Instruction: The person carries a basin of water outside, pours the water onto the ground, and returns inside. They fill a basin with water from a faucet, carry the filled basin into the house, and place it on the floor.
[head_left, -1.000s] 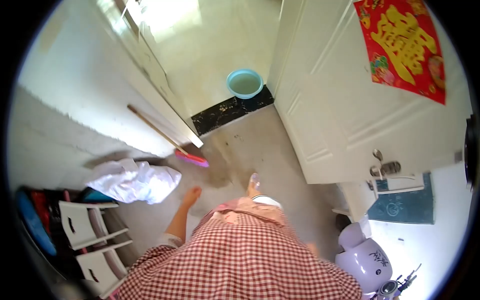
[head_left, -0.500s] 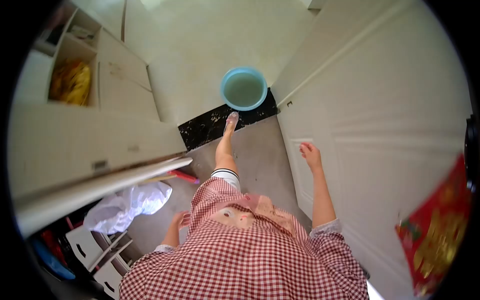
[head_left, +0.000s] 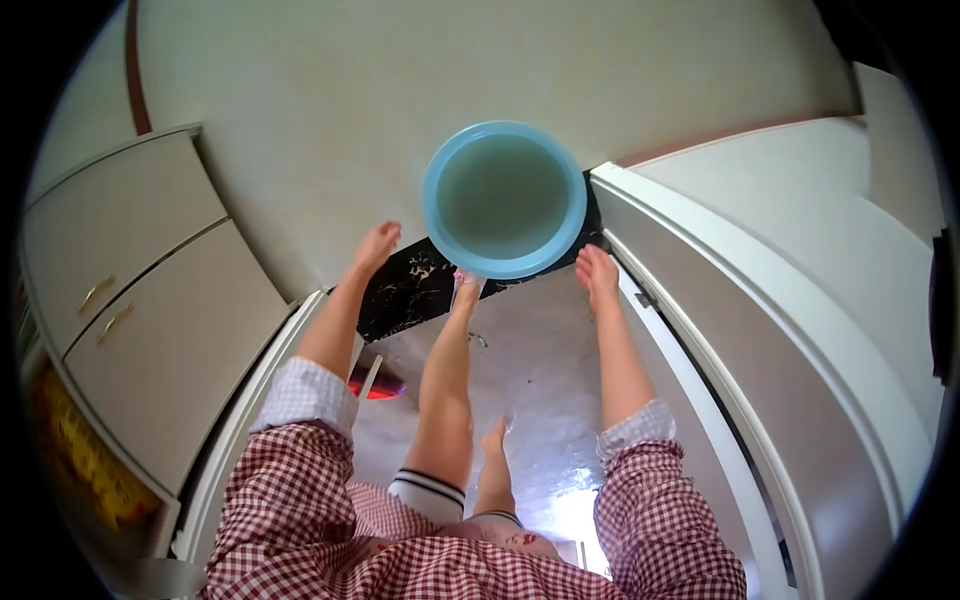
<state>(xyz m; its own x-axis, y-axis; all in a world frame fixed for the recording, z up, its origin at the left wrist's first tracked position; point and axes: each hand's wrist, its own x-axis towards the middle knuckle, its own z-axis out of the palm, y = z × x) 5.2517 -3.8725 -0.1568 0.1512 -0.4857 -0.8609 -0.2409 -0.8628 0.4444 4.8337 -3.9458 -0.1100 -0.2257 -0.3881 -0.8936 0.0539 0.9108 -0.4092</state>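
Note:
A round light-blue basin [head_left: 432,200] of cloudy, greyish-green water is on the floor at the doorway, partly over the black marbled threshold strip [head_left: 392,300]. To the left of its rim is my left hand [head_left: 380,243], empty and apart from it, with loosely bent fingers. My right hand [head_left: 598,272] is held close to the basin's lower right edge, fingers stretched forward and nothing in them. A small gap seems to separate it from the rim. My front foot [head_left: 467,280], in a clear shoe, rests on the threshold just below the basin.
A white door frame [head_left: 680,320] rises along the right. Left of the doorway stands a pale cabinet [head_left: 150,350] with gold handles, and a yellow item [head_left: 90,455] shows in a shelf below. Beyond the basin lies pale floor [head_left: 300,100]. A red-and-purple object [head_left: 378,382] lies near the left jamb.
I have bent down and closer, so the basin looks larger. Both hands have come forward, one to each side of it. The basin stays on the threshold.

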